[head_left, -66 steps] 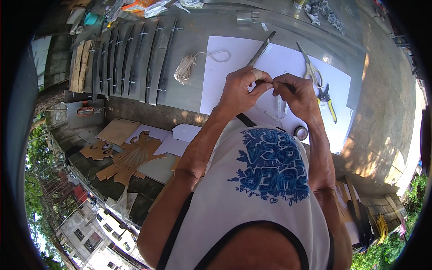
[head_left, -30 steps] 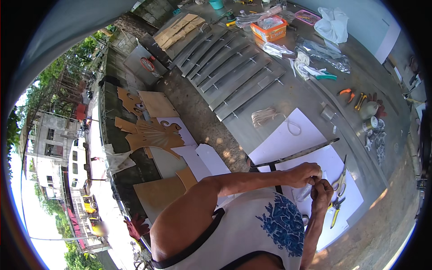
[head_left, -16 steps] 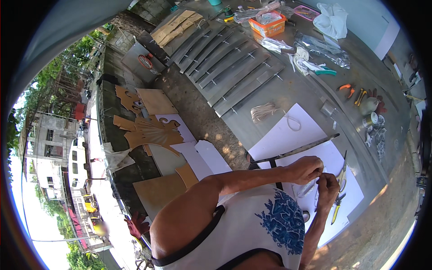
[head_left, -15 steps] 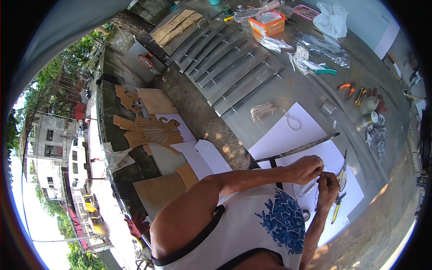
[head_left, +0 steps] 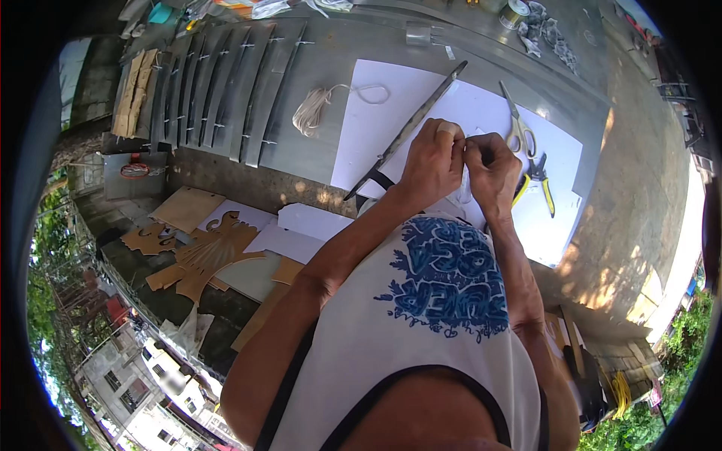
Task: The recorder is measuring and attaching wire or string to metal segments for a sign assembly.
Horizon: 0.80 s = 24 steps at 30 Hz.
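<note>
My left hand (head_left: 436,161) and my right hand (head_left: 492,169) meet over white sheets (head_left: 560,154) on the metal table. The fingers of both are closed in a pinch, tip to tip. Whatever lies between them is too small to make out. Some clear, shiny material (head_left: 465,197) shows below and between the wrists. Just right of my right hand lie scissors (head_left: 514,124) with pale handles. Nearer to me are yellow-handled cutting pliers (head_left: 537,179). A long, dark, narrow strip (head_left: 410,129) lies slanted across the sheets, left of my left hand.
A bundle of pale cord (head_left: 308,114) sits left of the sheets. Several grey metal strips (head_left: 226,90) lie in a row at the far left. A spool (head_left: 514,13) and crumpled plastic (head_left: 549,37) are at the back. Cut brown panels (head_left: 210,252) rest beyond the table's left edge.
The view has swung round and tilted down, so the table appears turned and more of my torso shows. My hands stay close together, fingers pinched.
</note>
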Each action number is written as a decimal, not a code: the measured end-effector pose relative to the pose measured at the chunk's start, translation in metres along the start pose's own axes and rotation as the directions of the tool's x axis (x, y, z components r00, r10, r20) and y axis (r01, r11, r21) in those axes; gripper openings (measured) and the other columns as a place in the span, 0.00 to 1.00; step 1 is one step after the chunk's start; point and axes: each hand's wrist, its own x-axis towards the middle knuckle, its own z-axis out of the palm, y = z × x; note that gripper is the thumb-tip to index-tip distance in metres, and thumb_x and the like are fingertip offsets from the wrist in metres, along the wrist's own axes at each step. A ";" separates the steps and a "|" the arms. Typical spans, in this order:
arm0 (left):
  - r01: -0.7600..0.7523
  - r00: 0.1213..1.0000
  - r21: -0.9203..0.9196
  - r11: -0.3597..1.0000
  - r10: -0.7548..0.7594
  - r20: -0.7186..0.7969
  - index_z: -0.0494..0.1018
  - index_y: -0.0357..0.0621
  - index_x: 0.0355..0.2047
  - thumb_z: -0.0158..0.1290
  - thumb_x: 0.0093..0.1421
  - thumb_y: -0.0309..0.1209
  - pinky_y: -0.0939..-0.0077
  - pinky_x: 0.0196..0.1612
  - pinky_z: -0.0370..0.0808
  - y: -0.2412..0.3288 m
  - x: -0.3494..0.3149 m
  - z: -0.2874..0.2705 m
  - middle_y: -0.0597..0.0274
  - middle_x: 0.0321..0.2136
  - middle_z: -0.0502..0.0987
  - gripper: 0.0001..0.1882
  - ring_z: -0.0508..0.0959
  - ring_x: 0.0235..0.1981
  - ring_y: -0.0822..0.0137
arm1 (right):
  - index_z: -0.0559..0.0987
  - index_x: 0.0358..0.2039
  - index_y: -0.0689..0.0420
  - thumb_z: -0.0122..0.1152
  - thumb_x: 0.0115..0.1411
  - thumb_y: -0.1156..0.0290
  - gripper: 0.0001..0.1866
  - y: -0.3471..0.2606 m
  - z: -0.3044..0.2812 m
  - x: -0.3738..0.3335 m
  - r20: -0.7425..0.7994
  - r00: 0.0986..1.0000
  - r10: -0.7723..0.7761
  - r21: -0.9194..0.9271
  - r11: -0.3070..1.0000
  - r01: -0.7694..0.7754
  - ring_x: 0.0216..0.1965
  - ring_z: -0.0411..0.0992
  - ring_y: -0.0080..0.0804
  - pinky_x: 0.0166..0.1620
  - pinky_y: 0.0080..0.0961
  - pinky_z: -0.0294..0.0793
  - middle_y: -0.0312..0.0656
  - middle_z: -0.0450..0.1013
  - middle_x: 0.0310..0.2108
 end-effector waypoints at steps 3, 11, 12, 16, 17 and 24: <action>0.014 1.000 0.004 1.000 -0.014 0.019 0.65 0.37 0.34 0.54 0.54 0.16 0.55 0.35 0.71 0.000 -0.001 0.006 0.49 0.29 0.72 0.10 0.73 0.33 0.47 | 0.82 0.31 0.64 0.62 0.58 0.72 0.07 0.008 -0.001 -0.002 -0.040 0.999 0.003 0.025 1.000 -0.002 0.24 0.75 0.23 0.32 0.23 0.74 0.43 0.80 0.24; 0.103 0.995 0.012 0.995 -0.103 -0.015 0.66 0.36 0.33 0.54 0.54 0.16 0.56 0.34 0.72 -0.002 -0.008 0.013 0.50 0.28 0.73 0.10 0.74 0.30 0.48 | 0.81 0.28 0.65 0.62 0.54 0.75 0.06 0.014 -0.003 -0.010 -0.113 0.994 -0.006 0.060 0.998 0.013 0.19 0.70 0.19 0.26 0.22 0.71 0.40 0.76 0.18; 0.105 0.994 0.011 0.994 -0.105 -0.013 0.66 0.36 0.33 0.54 0.54 0.16 0.56 0.34 0.72 -0.007 -0.007 0.010 0.50 0.28 0.73 0.10 0.74 0.30 0.48 | 0.81 0.28 0.65 0.62 0.54 0.75 0.06 0.016 -0.004 -0.013 -0.113 0.994 -0.003 0.060 0.998 0.010 0.19 0.70 0.19 0.26 0.22 0.71 0.40 0.76 0.18; 0.212 0.976 0.052 0.976 -0.209 -0.056 0.69 0.34 0.34 0.55 0.56 0.17 0.63 0.31 0.76 -0.025 -0.007 0.000 0.50 0.28 0.76 0.07 0.78 0.27 0.53 | 0.82 0.29 0.65 0.61 0.54 0.76 0.06 0.026 -0.013 -0.024 -0.064 0.998 0.018 0.151 0.989 -0.008 0.20 0.68 0.17 0.27 0.20 0.69 0.38 0.75 0.19; 0.202 0.979 0.090 0.975 -0.198 -0.052 0.71 0.33 0.36 0.56 0.59 0.20 0.68 0.30 0.79 -0.025 -0.008 0.000 0.50 0.29 0.79 0.06 0.82 0.26 0.57 | 0.82 0.29 0.65 0.61 0.54 0.76 0.06 0.027 -0.015 -0.025 -0.040 0.999 0.033 0.191 0.981 -0.024 0.21 0.68 0.16 0.28 0.19 0.69 0.37 0.76 0.19; 0.187 0.982 0.138 0.973 -0.186 -0.025 0.72 0.32 0.36 0.54 0.61 0.22 0.70 0.31 0.80 -0.040 -0.001 0.000 0.50 0.29 0.80 0.05 0.83 0.27 0.60 | 0.81 0.29 0.66 0.60 0.54 0.77 0.05 0.018 -0.030 -0.033 0.036 0.998 0.053 0.226 0.972 -0.060 0.22 0.68 0.16 0.28 0.19 0.69 0.38 0.77 0.21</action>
